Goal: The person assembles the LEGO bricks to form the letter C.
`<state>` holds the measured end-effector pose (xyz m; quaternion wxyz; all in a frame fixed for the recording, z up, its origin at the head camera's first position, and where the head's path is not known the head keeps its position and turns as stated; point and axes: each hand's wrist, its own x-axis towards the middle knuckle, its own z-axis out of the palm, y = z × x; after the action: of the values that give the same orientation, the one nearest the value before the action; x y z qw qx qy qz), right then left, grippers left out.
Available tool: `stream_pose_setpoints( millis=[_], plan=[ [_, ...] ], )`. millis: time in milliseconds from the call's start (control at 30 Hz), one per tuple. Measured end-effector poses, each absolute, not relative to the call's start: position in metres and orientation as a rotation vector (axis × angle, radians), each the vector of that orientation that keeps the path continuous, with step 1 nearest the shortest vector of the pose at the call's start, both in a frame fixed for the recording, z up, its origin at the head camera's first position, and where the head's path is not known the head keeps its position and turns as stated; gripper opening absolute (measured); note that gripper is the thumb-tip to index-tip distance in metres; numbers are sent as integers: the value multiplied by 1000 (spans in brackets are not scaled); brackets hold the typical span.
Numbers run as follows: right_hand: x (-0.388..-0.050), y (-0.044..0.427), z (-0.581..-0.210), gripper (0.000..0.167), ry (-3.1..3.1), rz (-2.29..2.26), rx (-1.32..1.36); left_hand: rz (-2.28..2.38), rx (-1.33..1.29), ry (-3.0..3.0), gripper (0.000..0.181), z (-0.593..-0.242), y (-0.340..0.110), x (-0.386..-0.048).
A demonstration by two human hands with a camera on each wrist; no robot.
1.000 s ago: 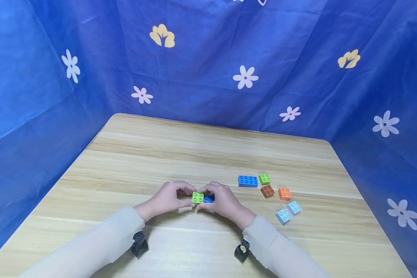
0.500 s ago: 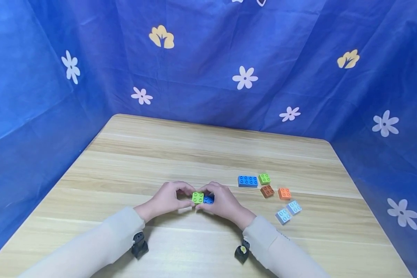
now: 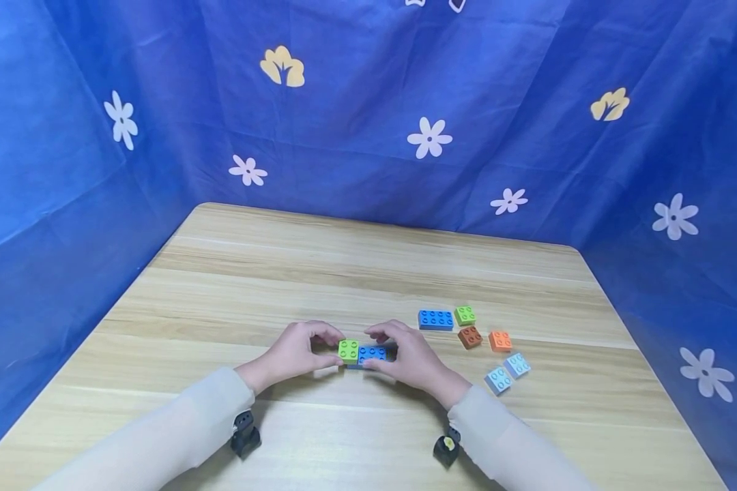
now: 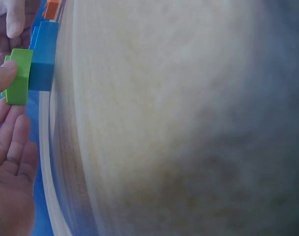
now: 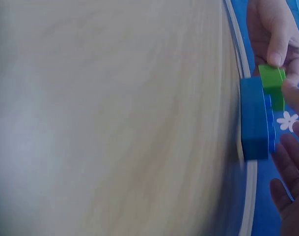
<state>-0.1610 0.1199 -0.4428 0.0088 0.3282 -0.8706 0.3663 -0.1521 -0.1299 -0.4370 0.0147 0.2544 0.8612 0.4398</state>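
In the head view a green two-by-two toy brick sits on the left end of a longer blue brick. My left hand pinches the green brick between thumb and fingers. Around the right end of the blue brick, my right hand has its thumb and fingers spread, with a gap beside the brick. The left wrist view shows the green brick against the studded side of the blue brick, slightly askew. Both bricks also appear in the right wrist view, the right fingers loose beside the blue brick.
Loose bricks lie to the right: another blue one, a green one, a brown one, an orange one and two light blue ones. A blue flowered cloth surrounds the wooden table.
My right hand has loosened and drawn off to the right, uncovering more of the blue brick. My left hand still pinches the green brick in about the same place.
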Motion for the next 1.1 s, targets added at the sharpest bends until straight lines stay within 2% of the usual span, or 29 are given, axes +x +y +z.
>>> stream_pose_setpoints(
  millis=[833,1100],
  plan=[
    [-153,219,-433,52,-2733,1037,807,1382,751,2664,34,-435,-129,-151],
    [-150,252,-434,52,-2705,999,867,1393,767,2665,34,-434,-129,-150]
  ],
)
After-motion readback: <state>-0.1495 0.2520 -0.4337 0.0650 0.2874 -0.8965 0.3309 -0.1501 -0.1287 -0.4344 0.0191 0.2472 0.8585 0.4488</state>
